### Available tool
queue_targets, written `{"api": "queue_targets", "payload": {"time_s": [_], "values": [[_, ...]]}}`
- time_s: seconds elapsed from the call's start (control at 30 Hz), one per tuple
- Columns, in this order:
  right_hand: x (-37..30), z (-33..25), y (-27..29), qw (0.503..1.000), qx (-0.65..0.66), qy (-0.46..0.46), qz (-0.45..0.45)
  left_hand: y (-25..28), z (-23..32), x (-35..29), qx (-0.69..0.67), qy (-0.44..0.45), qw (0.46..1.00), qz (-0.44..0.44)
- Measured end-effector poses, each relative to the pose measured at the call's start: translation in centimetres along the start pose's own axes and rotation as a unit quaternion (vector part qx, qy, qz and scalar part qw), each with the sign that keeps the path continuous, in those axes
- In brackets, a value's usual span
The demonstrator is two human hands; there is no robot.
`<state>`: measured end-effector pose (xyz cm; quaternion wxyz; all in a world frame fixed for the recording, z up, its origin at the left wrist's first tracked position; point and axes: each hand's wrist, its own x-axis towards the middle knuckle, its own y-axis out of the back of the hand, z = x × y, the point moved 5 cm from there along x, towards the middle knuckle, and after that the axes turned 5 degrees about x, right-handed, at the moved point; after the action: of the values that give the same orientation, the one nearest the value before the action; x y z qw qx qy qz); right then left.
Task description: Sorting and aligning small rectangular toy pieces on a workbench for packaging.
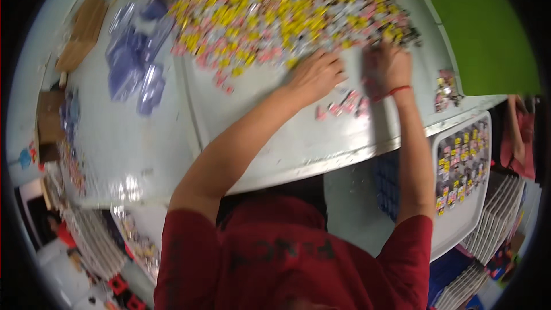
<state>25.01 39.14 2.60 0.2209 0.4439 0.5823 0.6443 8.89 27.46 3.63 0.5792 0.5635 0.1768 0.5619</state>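
Observation:
A wide, loose pile of small yellow, pink, silver and dark pieces (270, 14) covers the far part of the pale table (258, 138); blur hides what kind they are. My left hand (317, 76) is at the pile's near edge, its fingers curled in; anything within them is hidden. To its right, my right hand (396, 68), with a red band on the wrist, reaches its fingertips into the pile's right edge. Those fingers are smeared by motion. Between and just below my hands lies a small scatter of pink pieces (346, 105), apart from the pile.
Crumpled bluish clear plastic packaging (132, 57) lies at left, near a brown cardboard box (83, 31). A bright green surface (488, 28) borders the table at right. Below it stands a white tray (459, 235) with rows of small pieces. Stacked white trays (493, 218) are beside it.

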Motion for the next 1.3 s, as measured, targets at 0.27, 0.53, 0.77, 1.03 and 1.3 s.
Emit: {"api": "queue_targets", "payload": {"time_s": [0.27,0.53,0.77,1.03,1.3], "values": [[0.1,-1.3,0.1,0.995,0.054,-0.002,0.079,0.1,-1.6,-2.4,0.038,-0.003,0.998,0.041],[-6.4,-11.3,6.3,0.890,0.452,-0.057,-0.028,13.9,-2.8,-7.9,-0.008,0.131,0.985,0.109],[-11.5,-20.3,3.2,0.835,0.532,-0.082,-0.119,10.1,1.6,-16.1,-0.088,0.151,0.981,0.079],[-12.0,-21.5,3.3,0.881,0.456,-0.059,-0.110,8.5,1.0,-18.3,-0.015,0.123,0.989,0.087],[-11.6,-21.9,4.1,0.913,0.403,-0.023,-0.054,9.2,1.0,-19.3,-0.011,0.126,0.986,0.113]]}}
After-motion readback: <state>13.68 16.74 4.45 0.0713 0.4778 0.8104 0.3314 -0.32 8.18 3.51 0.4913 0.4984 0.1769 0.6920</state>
